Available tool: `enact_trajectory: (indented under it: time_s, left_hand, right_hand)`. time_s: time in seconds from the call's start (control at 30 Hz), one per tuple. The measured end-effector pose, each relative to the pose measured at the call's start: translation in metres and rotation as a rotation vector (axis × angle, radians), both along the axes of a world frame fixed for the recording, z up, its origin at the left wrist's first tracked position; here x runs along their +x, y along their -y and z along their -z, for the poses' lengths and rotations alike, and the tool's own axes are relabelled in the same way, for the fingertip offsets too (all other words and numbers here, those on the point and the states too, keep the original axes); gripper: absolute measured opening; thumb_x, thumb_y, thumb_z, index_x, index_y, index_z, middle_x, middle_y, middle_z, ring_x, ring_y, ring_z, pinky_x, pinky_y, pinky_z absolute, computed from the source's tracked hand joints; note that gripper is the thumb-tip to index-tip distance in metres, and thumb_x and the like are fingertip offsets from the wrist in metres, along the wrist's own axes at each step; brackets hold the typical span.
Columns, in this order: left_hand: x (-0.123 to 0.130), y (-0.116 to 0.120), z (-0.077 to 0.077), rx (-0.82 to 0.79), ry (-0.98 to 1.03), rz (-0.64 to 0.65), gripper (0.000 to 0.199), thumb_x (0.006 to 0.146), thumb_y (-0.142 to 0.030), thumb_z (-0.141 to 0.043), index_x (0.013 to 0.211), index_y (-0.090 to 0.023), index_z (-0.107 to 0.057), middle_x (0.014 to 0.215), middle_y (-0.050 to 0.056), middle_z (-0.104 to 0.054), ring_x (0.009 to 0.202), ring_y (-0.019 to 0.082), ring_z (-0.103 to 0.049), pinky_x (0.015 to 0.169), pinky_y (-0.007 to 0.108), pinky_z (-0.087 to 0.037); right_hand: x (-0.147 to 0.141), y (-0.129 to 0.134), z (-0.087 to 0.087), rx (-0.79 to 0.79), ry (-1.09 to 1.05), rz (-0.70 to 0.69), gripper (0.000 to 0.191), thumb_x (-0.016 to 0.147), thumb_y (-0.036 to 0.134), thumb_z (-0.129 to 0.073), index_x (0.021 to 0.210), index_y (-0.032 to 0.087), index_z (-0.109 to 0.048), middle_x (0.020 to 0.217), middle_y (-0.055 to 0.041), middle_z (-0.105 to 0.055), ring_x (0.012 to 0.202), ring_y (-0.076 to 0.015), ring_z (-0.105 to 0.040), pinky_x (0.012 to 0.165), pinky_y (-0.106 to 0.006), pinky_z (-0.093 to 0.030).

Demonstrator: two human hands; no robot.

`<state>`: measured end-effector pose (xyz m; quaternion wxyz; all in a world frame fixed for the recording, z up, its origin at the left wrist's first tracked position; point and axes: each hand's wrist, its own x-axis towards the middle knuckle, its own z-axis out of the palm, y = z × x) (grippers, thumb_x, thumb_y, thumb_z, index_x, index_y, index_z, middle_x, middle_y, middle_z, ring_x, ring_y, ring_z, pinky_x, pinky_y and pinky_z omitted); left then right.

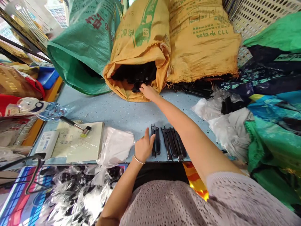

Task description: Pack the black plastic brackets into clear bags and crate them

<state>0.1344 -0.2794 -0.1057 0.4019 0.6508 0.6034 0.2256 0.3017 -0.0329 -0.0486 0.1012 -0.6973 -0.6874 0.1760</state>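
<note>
My right hand (148,92) reaches into the mouth of the middle yellow sack (138,51), its fingers closed at a black plastic piece (136,87). More black pieces lie in shadow inside the sack, hard to tell apart. My left hand (143,147), with a bead bracelet at the wrist, rests at the table's near edge with index finger and thumb spread. Just beside its thumb lie slim black plastic parts (157,141) with forked ends. Another row of such black parts (172,142) lies to the right, partly covered by my right forearm.
A green sack (80,47) gapes at left; another yellow sack (204,40) lies at right. White plastic bags (117,142) adjoin a cardboard pad (91,144) with a razor-like tool (76,125). A bottle (50,111) stands left. Below hangs a bag of wrapped pieces (77,191).
</note>
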Motion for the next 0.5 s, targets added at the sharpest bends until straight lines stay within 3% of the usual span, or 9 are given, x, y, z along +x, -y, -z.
enact_trajectory:
  time_s: [0.1,0.2,0.27,0.33,0.4,0.5]
  left_hand:
    - [-0.022,-0.027,-0.007,-0.019,0.274,-0.072,0.061,0.090,-0.059,-0.063,0.134,-0.017,-0.064,0.103,0.015,-0.071,0.093,0.029,-0.069,0.091,0.046,-0.054]
    - [-0.027,-0.057,-0.018,-0.195,0.725,-0.222,0.067,0.086,-0.061,-0.068,0.141,-0.024,-0.054,0.118,0.011,-0.068,0.094,0.020,-0.069,0.085,0.036,-0.057]
    - [-0.020,-0.069,-0.026,-0.312,0.922,-0.271,0.071,0.083,-0.056,-0.074,0.142,-0.027,-0.048,0.114,0.007,-0.068,0.088,0.017,-0.069,0.076,0.030,-0.058]
    - [-0.011,-0.071,-0.032,-0.372,0.939,-0.258,0.065,0.079,-0.047,-0.080,0.133,-0.025,-0.053,0.099,0.002,-0.069,0.075,0.014,-0.066,0.065,0.025,-0.055]
    - [-0.005,-0.062,-0.038,-0.376,0.891,-0.222,0.054,0.077,-0.042,-0.082,0.121,-0.022,-0.058,0.085,-0.001,-0.066,0.065,0.012,-0.062,0.058,0.023,-0.051]
    - [-0.001,-0.040,-0.045,-0.387,0.866,-0.109,0.052,0.082,-0.044,-0.077,0.124,-0.021,-0.058,0.077,-0.002,-0.064,0.059,0.012,-0.061,0.055,0.024,-0.050]
  right_hand:
    - [-0.005,0.041,-0.002,0.173,0.008,-0.057,0.043,0.111,0.034,-0.025,0.132,0.015,-0.058,0.109,-0.0160,-0.071,0.097,-0.0282,-0.066,0.080,-0.036,-0.045]
    - [-0.013,0.131,-0.002,0.291,0.062,-0.284,0.036,0.110,0.031,-0.032,0.115,0.018,-0.066,0.097,-0.0130,-0.070,0.090,-0.0264,-0.064,0.075,-0.035,-0.045]
    - [-0.016,0.190,-0.003,0.319,0.126,-0.459,0.032,0.107,0.026,-0.038,0.109,0.019,-0.069,0.095,-0.0141,-0.068,0.089,-0.0267,-0.062,0.070,-0.036,-0.045]
    - [-0.012,0.229,-0.005,0.374,0.030,-0.638,0.031,0.108,0.034,-0.042,0.122,0.020,-0.066,0.098,-0.0123,-0.069,0.087,-0.0248,-0.063,0.072,-0.036,-0.048]
    - [-0.003,0.239,-0.005,0.434,-0.114,-0.630,0.035,0.109,0.039,-0.041,0.133,0.021,-0.059,0.100,-0.0102,-0.071,0.087,-0.0221,-0.064,0.074,-0.035,-0.050]
    - [0.012,0.215,-0.002,0.478,-0.129,-0.371,0.038,0.109,0.045,-0.039,0.122,0.016,-0.060,0.101,-0.0126,-0.071,0.091,-0.0244,-0.064,0.073,-0.036,-0.049]
